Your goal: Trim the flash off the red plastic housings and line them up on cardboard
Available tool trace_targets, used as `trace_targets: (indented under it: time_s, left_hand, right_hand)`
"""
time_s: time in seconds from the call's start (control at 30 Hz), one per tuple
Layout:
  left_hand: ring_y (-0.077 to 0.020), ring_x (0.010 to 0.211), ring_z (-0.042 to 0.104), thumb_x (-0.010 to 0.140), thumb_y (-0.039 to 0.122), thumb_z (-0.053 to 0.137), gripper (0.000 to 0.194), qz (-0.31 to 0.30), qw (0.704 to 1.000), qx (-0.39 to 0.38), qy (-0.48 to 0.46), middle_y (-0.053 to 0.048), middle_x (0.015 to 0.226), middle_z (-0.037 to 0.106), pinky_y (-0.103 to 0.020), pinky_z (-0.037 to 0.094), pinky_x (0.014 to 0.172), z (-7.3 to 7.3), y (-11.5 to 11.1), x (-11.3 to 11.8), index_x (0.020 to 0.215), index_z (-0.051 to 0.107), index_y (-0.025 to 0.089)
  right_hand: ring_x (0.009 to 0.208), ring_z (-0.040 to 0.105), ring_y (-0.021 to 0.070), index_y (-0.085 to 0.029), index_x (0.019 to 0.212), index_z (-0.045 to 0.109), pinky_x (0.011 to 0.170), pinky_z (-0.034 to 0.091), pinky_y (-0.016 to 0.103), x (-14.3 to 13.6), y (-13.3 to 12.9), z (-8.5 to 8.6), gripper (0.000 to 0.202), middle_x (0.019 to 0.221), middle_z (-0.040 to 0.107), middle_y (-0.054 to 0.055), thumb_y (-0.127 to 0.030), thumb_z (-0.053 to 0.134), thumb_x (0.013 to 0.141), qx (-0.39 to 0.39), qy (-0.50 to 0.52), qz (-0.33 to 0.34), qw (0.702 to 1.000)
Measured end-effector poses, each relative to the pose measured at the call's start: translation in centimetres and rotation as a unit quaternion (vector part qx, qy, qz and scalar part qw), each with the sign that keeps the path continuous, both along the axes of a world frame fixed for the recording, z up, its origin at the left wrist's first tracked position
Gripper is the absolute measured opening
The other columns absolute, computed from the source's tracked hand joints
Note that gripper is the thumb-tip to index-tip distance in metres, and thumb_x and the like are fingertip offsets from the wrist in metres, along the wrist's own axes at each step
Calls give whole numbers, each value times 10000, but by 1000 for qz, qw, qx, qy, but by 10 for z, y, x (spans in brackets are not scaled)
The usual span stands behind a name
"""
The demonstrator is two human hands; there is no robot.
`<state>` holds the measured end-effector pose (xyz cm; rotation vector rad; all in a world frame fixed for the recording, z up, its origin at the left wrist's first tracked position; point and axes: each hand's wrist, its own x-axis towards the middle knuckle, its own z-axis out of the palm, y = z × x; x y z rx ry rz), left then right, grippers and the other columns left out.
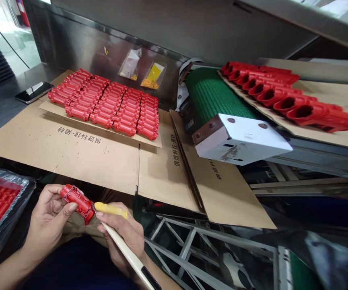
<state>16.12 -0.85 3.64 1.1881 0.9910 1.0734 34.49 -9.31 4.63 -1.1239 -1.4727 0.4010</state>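
Note:
My left hand point(48, 213) pinches a red plastic housing point(76, 201) between thumb and fingers, above my lap. The housing is tube-shaped, with ribs and cut-outs on its upper face and a flared end toward my right hand. My right hand point(125, 229) is closed around a long, slim, cream-handled tool point(122, 245), held like a pen, with a dark rear end. Its tip meets the flared end of the housing, but the tip's exact shape is too small to make out. A yellow finger cot point(110, 209) covers one finger of this hand.
Rows of red housings point(110, 104) lie on cardboard point(95, 157) ahead. A phone point(34, 92) and small plastic bags point(154, 75) are beyond. A green conveyor point(216, 94) stands right, with red housings point(288, 102) on cardboard. A lined crate point(25, 189) holds red parts at left.

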Motion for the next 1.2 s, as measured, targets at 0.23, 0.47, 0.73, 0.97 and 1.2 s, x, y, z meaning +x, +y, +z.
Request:
trace_targets:
  time_s: [0.23, 0.47, 0.73, 0.97, 1.2]
  left_hand:
    - [-184, 810, 771, 856, 298, 888, 268, 15, 1000, -7, -18, -41, 967, 791, -252, 651, 732, 0, 0, 1, 1000, 672, 231]
    - [-168, 880, 775, 900, 269, 853, 259, 21, 999, -12, -27, -24, 1019, 791, -247, 655, 817, -5, -5, 0, 1049, 642, 241]
    - [-160, 765, 743, 832, 311, 915, 342, 24, 997, -56, -39, -20, 917, 772, -230, 628, 702, -7, 0, 1, 1021, 645, 222]
    - [-149, 676, 686, 837, 430, 898, 378, -22, 979, -187, -73, 2, 818, 731, -237, 611, 605, 5, 6, 10, 1006, 629, 225]
    - [-194, 862, 776, 835, 246, 892, 312, 26, 997, 45, 51, -38, 1024, 782, -251, 635, 788, -8, -7, -1, 1105, 737, 263]
  right_hand:
    - [1001, 757, 236, -219, 1267, 727, 870, 663, 388, -2, -2, -2, 252, 1137, 808, 123, -158, 647, 1036, -21, 19, -12, 1000]
    - [1035, 781, 241, -222, 1240, 717, 904, 667, 380, -6, -7, -8, 220, 1108, 816, 117, -165, 643, 1040, -45, 41, -24, 998]
    - [1013, 768, 258, -210, 1209, 661, 840, 669, 410, 10, 1, -4, 163, 1109, 803, 132, -203, 621, 1051, -50, -23, 37, 998]
    - [902, 725, 235, -191, 1200, 700, 765, 645, 368, 21, 8, -2, 194, 1013, 803, 125, -123, 614, 1040, 2, -131, 74, 989]
    - [762, 774, 158, -191, 986, 727, 710, 657, 281, 13, 14, -9, 199, 999, 830, 88, -380, 788, 975, -237, 268, 86, 930]
